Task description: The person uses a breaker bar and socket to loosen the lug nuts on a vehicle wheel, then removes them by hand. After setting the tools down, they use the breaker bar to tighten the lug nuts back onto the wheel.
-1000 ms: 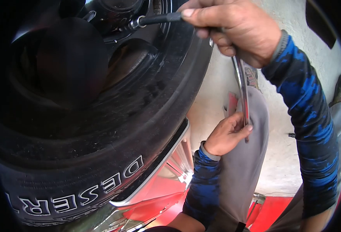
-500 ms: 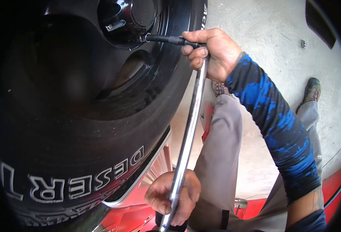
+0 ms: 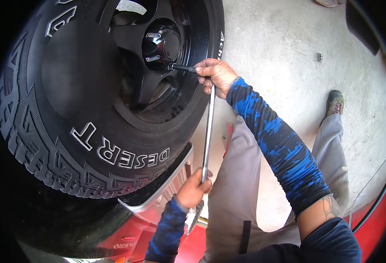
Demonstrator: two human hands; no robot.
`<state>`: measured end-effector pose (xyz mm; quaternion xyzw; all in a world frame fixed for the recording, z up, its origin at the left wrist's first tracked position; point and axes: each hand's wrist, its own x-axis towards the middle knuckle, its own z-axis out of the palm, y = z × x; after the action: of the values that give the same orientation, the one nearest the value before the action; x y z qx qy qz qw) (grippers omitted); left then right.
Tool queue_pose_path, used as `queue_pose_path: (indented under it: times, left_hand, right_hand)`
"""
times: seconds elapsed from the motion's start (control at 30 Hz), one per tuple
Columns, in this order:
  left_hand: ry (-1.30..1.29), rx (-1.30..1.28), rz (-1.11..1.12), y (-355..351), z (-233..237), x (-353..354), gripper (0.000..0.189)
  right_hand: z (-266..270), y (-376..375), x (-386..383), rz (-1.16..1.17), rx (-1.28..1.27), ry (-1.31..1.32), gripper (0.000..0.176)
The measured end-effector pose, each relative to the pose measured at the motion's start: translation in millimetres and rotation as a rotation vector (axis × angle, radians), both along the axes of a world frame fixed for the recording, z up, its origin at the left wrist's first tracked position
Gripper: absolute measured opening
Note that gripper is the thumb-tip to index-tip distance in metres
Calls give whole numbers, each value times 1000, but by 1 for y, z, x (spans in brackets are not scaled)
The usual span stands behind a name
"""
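A long silver wrench (image 3: 208,127) hangs down from a dark extension (image 3: 183,68), whose tip meets a lug hole beside the hub cap (image 3: 172,46) of a black wheel. My right hand (image 3: 219,75) is closed around the joint between wrench and extension. Near the lower end of the handle, my left hand (image 3: 194,188) has its fingers wrapped round the bar. The tire (image 3: 127,109) carries white-outlined letters reading DESERT. Both of my forearms wear blue and black sleeves.
Red car bodywork (image 3: 136,232) lies below the tire. A small metal piece (image 3: 320,57) rests on the concrete floor (image 3: 272,39). My grey trouser legs and a shoe (image 3: 334,103) are at the right. A dark cable (image 3: 375,204) runs at the lower right.
The view has drawn back, showing more of the wheel. My left hand, loosely cupped around the handle before, is now closed on it. My right hand keeps its hold at the joint.
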<state>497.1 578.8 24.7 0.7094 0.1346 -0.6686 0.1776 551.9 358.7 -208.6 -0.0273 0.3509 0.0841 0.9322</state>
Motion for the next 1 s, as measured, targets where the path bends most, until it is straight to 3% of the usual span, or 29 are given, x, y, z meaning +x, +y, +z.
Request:
queue_pose_path:
  times: [0.13,0.23,0.27,0.33,0.4,0.5,0.57,0.63,0.67,0.73,0.77,0.9,1.0]
  left_hand:
    - [-605,10,-395,76,-128,-28,14]
    - [-707,-41,-368,77,-219,-40,23]
    - [-754,-49,-394,71,-245,-43,26]
    - [-777,-48,-294,44,-295,-47,33]
    - [-751,-156,-188,6,-351,-48,41]
    - [-721,-425,129,-57,-457,-62,58]
    - [-797,-228,355,-158,-428,-35,62]
    - [-577,-297,827,-223,-432,-13,74]
    - [-387,-425,1174,-251,-421,-2,80]
    - [-219,-781,1276,-284,-382,19,80]
    - [-129,-1008,1263,-302,-395,30,81]
    - [33,-1340,1309,-343,-365,66,68]
    - [159,-1569,1330,-358,-320,95,60]
  right_hand:
    - [-7,5,2,-9,-271,-40,14]
    - [-12,8,-1,148,-784,-150,20]
    - [-14,11,-2,158,-781,-140,20]
    - [-16,17,-3,51,-1356,-163,21]
    - [-11,13,-5,111,-1447,-160,23]
    - [-15,10,-7,140,-1828,-268,27]
    - [-9,4,-5,221,-1926,-311,28]
    - [-6,2,-5,323,-2080,-357,33]
    - [-4,2,-6,324,-2081,-362,33]
    - [2,-5,-3,449,-2222,-407,31]
    - [7,-10,-1,510,-2227,-445,27]
    - [32,-16,9,706,-2105,-497,17]
    - [56,-32,5,602,-2173,-509,17]
